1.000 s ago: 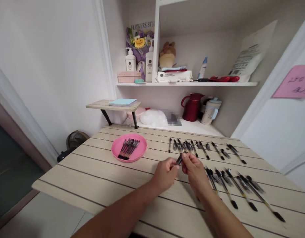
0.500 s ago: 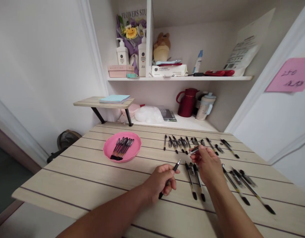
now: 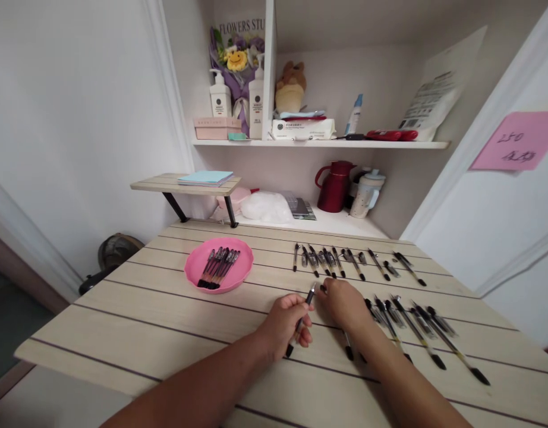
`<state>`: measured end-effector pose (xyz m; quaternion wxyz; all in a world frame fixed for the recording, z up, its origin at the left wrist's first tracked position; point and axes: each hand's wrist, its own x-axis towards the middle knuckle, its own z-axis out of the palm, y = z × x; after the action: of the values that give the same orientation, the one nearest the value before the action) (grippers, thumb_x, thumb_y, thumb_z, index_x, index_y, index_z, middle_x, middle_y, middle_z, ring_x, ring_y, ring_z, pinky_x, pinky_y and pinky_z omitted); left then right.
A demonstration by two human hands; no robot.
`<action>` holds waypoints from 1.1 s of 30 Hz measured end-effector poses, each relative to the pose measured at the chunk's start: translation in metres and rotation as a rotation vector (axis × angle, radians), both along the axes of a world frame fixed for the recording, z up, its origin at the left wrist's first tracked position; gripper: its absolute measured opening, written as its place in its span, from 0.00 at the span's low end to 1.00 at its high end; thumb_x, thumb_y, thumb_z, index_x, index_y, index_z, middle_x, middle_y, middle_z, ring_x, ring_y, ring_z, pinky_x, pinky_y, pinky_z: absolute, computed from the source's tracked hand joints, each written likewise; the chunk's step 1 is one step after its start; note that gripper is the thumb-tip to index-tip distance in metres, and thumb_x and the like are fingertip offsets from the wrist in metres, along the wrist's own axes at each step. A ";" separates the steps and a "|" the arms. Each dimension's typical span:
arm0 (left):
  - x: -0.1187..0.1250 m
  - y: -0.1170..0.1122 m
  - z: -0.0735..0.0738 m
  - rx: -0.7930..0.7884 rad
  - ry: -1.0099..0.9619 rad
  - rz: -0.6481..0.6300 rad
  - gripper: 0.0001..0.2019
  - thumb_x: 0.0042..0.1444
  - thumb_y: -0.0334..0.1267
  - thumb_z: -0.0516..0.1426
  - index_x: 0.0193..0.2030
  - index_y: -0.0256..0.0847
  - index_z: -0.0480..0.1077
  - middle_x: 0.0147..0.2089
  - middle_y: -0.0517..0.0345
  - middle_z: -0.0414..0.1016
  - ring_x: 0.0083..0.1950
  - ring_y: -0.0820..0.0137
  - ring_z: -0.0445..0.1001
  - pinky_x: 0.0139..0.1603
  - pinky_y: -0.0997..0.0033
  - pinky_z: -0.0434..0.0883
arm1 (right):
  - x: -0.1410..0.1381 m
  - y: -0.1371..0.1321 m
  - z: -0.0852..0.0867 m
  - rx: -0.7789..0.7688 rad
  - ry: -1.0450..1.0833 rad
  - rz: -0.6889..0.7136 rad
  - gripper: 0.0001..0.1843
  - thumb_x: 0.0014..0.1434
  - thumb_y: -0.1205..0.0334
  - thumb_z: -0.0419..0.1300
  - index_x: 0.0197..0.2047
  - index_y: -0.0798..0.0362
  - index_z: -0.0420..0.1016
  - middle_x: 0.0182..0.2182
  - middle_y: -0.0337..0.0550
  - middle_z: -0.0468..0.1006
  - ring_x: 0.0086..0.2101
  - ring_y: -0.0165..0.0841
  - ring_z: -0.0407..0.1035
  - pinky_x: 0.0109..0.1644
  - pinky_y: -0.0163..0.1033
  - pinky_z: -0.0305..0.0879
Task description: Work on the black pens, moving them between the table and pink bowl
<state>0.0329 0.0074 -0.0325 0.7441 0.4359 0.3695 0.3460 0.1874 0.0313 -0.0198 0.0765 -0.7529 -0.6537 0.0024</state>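
Observation:
My left hand (image 3: 283, 324) is closed on a black pen (image 3: 301, 320), held slanted with its tip pointing up and away. Just right of that tip, my right hand (image 3: 343, 303) rests knuckles up with its fingers curled; what they hold is hidden. A pink plate (image 3: 194, 261) to the left holds several black pens (image 3: 220, 266). Across the far side of the wooden table (image 3: 167, 321) lies a row of pens and caps (image 3: 345, 261). A nearer row of pens (image 3: 412, 321) lies to the right of my right hand.
Behind the table, a low shelf holds a red jug (image 3: 336, 186) and a pale lidded cup (image 3: 365, 193). A small wooden riser (image 3: 185, 185) carries a blue notebook. A pink note (image 3: 517, 142) hangs on the right wall. A fan (image 3: 116, 252) stands on the floor at left.
My right hand pulled a cap-like piece off the pen and carried it toward the far row, then came back beside the pen's tip. My left hand kept hold of the pen.

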 end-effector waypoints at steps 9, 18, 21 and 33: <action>0.002 -0.001 0.002 -0.043 -0.014 -0.022 0.13 0.44 0.43 0.55 0.34 0.36 0.63 0.22 0.65 0.64 0.14 0.79 0.62 0.14 0.79 0.58 | 0.023 -0.005 0.006 0.251 0.933 -0.061 0.17 0.51 0.48 0.52 0.25 0.53 0.68 0.18 0.38 0.69 0.17 0.27 0.58 0.22 0.33 0.52; 0.003 -0.001 0.003 0.001 0.010 0.013 0.14 0.45 0.46 0.55 0.33 0.37 0.62 0.22 0.65 0.65 0.14 0.80 0.62 0.14 0.79 0.57 | -0.011 -0.021 0.012 0.060 1.355 0.066 0.20 0.42 0.46 0.62 0.17 0.53 0.62 0.12 0.32 0.61 0.16 0.23 0.51 0.21 0.32 0.46; 0.003 -0.001 0.003 0.027 0.033 0.024 0.13 0.45 0.45 0.56 0.31 0.38 0.60 0.22 0.66 0.65 0.13 0.81 0.61 0.13 0.80 0.55 | -0.013 -0.021 0.010 0.051 1.328 0.054 0.21 0.42 0.46 0.61 0.16 0.53 0.60 0.11 0.31 0.59 0.16 0.23 0.49 0.21 0.32 0.45; -0.002 0.000 0.007 -0.030 -0.090 -0.059 0.16 0.47 0.48 0.54 0.34 0.36 0.64 0.20 0.64 0.65 0.12 0.80 0.59 0.13 0.79 0.53 | -0.015 -0.024 0.006 -0.022 1.590 0.196 0.17 0.45 0.49 0.61 0.29 0.56 0.72 0.18 0.37 0.69 0.21 0.26 0.59 0.28 0.34 0.55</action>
<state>0.0308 0.0069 -0.0250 0.7762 0.4195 0.3278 0.3378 0.1720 0.0077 -0.0140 0.5115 -0.4658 -0.4664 0.5512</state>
